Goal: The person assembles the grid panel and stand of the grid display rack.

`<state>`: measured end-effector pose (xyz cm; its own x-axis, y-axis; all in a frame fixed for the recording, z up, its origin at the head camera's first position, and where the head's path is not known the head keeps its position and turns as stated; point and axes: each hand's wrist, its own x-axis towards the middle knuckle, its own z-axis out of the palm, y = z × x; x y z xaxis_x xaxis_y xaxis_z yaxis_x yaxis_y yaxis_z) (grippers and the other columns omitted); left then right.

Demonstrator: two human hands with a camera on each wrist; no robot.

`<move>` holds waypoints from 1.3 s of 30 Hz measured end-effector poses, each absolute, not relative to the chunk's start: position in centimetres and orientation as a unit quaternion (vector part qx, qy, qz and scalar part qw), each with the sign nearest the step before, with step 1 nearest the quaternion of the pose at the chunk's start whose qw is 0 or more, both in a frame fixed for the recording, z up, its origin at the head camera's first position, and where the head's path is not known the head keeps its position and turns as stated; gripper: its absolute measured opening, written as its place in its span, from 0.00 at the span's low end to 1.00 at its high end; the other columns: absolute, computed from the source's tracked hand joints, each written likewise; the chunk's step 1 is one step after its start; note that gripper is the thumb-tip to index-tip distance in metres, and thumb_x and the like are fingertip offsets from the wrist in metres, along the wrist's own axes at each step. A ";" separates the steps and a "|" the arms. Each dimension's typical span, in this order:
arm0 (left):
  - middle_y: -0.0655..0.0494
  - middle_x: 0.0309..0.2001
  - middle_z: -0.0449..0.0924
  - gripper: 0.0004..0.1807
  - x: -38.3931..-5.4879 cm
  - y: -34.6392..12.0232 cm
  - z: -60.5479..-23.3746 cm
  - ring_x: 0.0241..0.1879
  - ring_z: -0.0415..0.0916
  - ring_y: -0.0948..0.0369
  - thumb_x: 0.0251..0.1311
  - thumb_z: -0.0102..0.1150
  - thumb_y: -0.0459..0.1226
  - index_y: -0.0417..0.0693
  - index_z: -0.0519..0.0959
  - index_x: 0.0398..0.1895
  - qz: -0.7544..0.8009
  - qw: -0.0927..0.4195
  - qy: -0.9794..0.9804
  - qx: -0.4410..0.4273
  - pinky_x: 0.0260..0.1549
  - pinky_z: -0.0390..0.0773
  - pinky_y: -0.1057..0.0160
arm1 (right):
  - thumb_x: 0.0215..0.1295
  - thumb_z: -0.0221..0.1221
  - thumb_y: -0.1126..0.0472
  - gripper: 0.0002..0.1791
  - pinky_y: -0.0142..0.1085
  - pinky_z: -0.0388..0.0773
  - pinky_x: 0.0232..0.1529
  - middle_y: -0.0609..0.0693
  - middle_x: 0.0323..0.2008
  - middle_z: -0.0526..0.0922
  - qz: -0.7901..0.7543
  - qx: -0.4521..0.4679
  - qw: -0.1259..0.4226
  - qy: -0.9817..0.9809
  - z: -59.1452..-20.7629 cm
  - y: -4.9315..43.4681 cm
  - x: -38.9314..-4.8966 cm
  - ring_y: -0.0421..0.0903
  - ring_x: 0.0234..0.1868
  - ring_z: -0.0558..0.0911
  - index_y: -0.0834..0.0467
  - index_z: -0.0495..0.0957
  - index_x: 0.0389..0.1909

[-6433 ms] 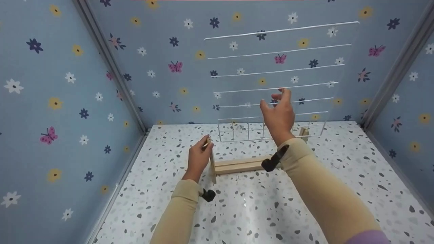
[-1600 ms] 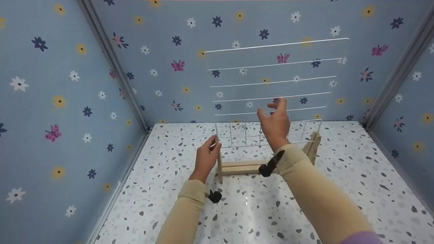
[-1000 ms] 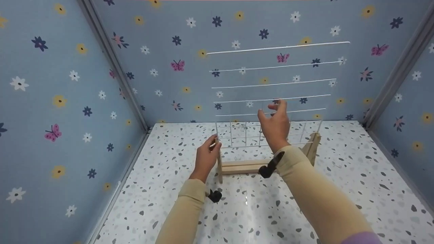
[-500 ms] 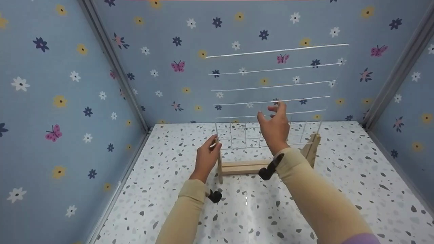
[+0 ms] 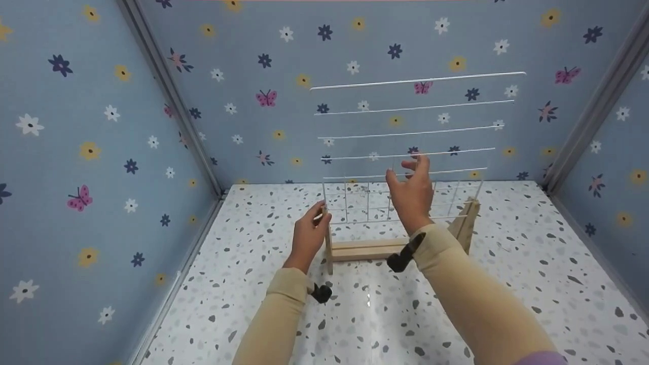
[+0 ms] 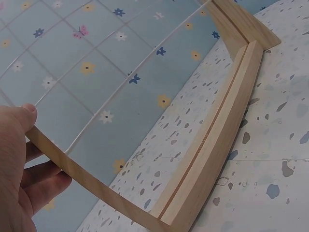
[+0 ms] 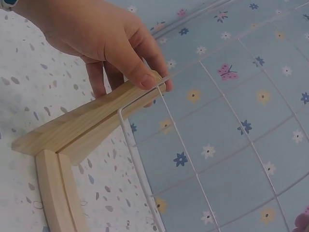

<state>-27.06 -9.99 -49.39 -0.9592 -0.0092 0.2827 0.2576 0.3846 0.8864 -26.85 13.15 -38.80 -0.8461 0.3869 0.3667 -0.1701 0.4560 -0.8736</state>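
In the head view, a white wire grid panel (image 5: 417, 81) stands upright over a wooden stand (image 5: 362, 252) with two side posts and a crossbar. The left hand (image 5: 310, 235) pinches the upper end of the left post (image 6: 113, 198), beside the panel's lower left corner. Higher up, the right hand (image 5: 413, 195) has its thumb and bent fingers at the panel's middle wires. Lengthwise grooves run along the crossbar (image 6: 212, 135) and the far post (image 6: 251, 26). From the right wrist camera, the left hand (image 7: 116, 53) shows on the post, with a right fingertip (image 7: 302, 222) at the corner.
The stand is on a white speckled surface (image 5: 385, 324). A blue flowered back wall (image 5: 228, 56) rises behind the panel, with side walls at left (image 5: 45, 243) and right (image 5: 616, 197). A black strap (image 5: 405, 253) is worn on the right wrist.
Over the frames, the panel comes down toward the stand together with the right hand. The left hand and left post shift slightly right, and the right post shows more. Lately the left hand stays still.
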 end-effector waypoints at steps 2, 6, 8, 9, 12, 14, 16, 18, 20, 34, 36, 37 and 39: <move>0.49 0.65 0.76 0.25 -27.1 -10.0 -49.3 0.60 0.78 0.52 0.74 0.57 0.43 0.53 0.71 0.72 -0.552 0.116 -0.823 -0.073 0.55 0.81 0.57 | 0.67 0.64 0.47 0.35 0.48 0.80 0.52 0.47 0.61 0.77 0.517 -0.065 0.268 -0.811 -38.9 13.1 -26.8 0.49 0.60 0.78 0.49 0.61 0.70; 0.49 0.65 0.76 0.25 -27.0 -10.0 -49.3 0.60 0.78 0.52 0.74 0.57 0.43 0.55 0.71 0.72 -0.556 0.109 -0.821 -0.072 0.55 0.81 0.57 | 0.68 0.64 0.47 0.35 0.48 0.79 0.52 0.47 0.61 0.77 0.515 -0.063 0.266 -0.812 -39.1 13.2 -26.6 0.49 0.60 0.78 0.49 0.61 0.71; 0.50 0.66 0.76 0.25 -27.0 -10.0 -49.3 0.60 0.78 0.52 0.74 0.57 0.43 0.55 0.71 0.72 -0.555 0.109 -0.821 -0.071 0.54 0.81 0.57 | 0.68 0.64 0.47 0.35 0.48 0.79 0.51 0.47 0.61 0.77 0.516 -0.065 0.266 -0.812 -39.2 13.2 -26.6 0.49 0.60 0.78 0.49 0.61 0.71; 0.50 0.66 0.76 0.25 -27.0 -10.1 -49.3 0.60 0.78 0.52 0.74 0.57 0.43 0.55 0.71 0.72 -0.554 0.110 -0.822 -0.071 0.54 0.81 0.57 | 0.68 0.64 0.47 0.35 0.48 0.79 0.50 0.47 0.61 0.77 0.517 -0.066 0.265 -0.811 -39.3 13.2 -26.6 0.49 0.59 0.78 0.49 0.61 0.71; 0.51 0.66 0.76 0.25 -27.1 -10.0 -49.3 0.60 0.78 0.53 0.74 0.58 0.43 0.54 0.72 0.72 -0.551 0.114 -0.824 -0.068 0.54 0.81 0.58 | 0.68 0.64 0.47 0.35 0.48 0.79 0.49 0.47 0.61 0.77 0.517 -0.068 0.264 -0.811 -39.4 13.2 -26.6 0.49 0.60 0.78 0.49 0.61 0.71; 0.51 0.66 0.75 0.25 -27.1 -10.0 -49.3 0.60 0.78 0.53 0.74 0.58 0.43 0.53 0.71 0.72 -0.549 0.116 -0.825 -0.069 0.55 0.81 0.58 | 0.67 0.65 0.48 0.35 0.48 0.79 0.49 0.47 0.61 0.77 0.517 -0.068 0.266 -0.811 -39.6 13.2 -26.7 0.49 0.60 0.78 0.49 0.61 0.71; 0.51 0.66 0.75 0.26 -27.2 -10.0 -49.4 0.61 0.78 0.52 0.74 0.57 0.43 0.51 0.71 0.72 -0.546 0.117 -0.827 -0.070 0.55 0.81 0.58 | 0.67 0.65 0.49 0.35 0.48 0.80 0.49 0.48 0.61 0.77 0.517 -0.068 0.268 -0.810 -39.7 13.2 -26.8 0.49 0.60 0.78 0.49 0.61 0.70; 0.51 0.66 0.75 0.26 -27.2 -10.1 -49.4 0.62 0.77 0.52 0.74 0.57 0.43 0.50 0.71 0.72 -0.545 0.115 -0.827 -0.072 0.55 0.81 0.58 | 0.67 0.65 0.48 0.35 0.48 0.80 0.50 0.47 0.61 0.77 0.517 -0.068 0.269 -0.810 -39.9 13.2 -26.9 0.49 0.60 0.78 0.49 0.61 0.71; 0.51 0.66 0.75 0.26 -27.2 -10.1 -49.5 0.62 0.77 0.52 0.74 0.57 0.44 0.50 0.71 0.72 -0.544 0.116 -0.828 -0.072 0.56 0.80 0.59 | 0.68 0.64 0.48 0.36 0.48 0.79 0.51 0.47 0.61 0.77 0.516 -0.067 0.268 -0.811 -40.0 13.2 -26.9 0.49 0.61 0.77 0.49 0.61 0.71; 0.48 0.65 0.76 0.25 -26.9 -10.3 -49.4 0.61 0.77 0.53 0.74 0.57 0.43 0.52 0.71 0.72 -0.555 0.119 -0.818 -0.096 0.55 0.81 0.59 | 0.67 0.65 0.48 0.35 0.48 0.80 0.49 0.47 0.60 0.77 0.510 -0.072 0.269 -0.814 -40.5 13.1 -26.9 0.51 0.62 0.77 0.49 0.61 0.70; 0.48 0.65 0.76 0.25 -26.8 -10.3 -49.4 0.61 0.77 0.52 0.74 0.57 0.43 0.52 0.71 0.72 -0.556 0.118 -0.817 -0.096 0.55 0.81 0.60 | 0.67 0.65 0.49 0.34 0.48 0.80 0.49 0.48 0.60 0.77 0.513 -0.072 0.268 -0.812 -40.6 13.1 -26.9 0.51 0.62 0.77 0.49 0.62 0.69; 0.48 0.65 0.76 0.25 -26.8 -10.3 -49.3 0.61 0.78 0.52 0.74 0.57 0.43 0.51 0.71 0.72 -0.559 0.116 -0.816 -0.095 0.54 0.81 0.59 | 0.67 0.65 0.49 0.34 0.48 0.80 0.49 0.48 0.60 0.77 0.514 -0.073 0.268 -0.811 -40.7 13.1 -26.9 0.51 0.62 0.77 0.50 0.62 0.69; 0.48 0.64 0.77 0.26 -26.8 -10.4 -49.3 0.61 0.77 0.52 0.74 0.58 0.43 0.51 0.71 0.72 -0.564 0.111 -0.813 -0.092 0.54 0.81 0.58 | 0.67 0.66 0.49 0.34 0.48 0.80 0.49 0.48 0.60 0.77 0.517 -0.074 0.265 -0.810 -40.8 13.1 -26.9 0.51 0.62 0.77 0.50 0.62 0.69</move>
<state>-26.83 -10.36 -49.26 -0.9587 0.0248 0.2834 0.2741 0.3467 0.8970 -26.88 13.11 -40.77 -0.8483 0.3947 0.3530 -0.1537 0.4544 -0.8774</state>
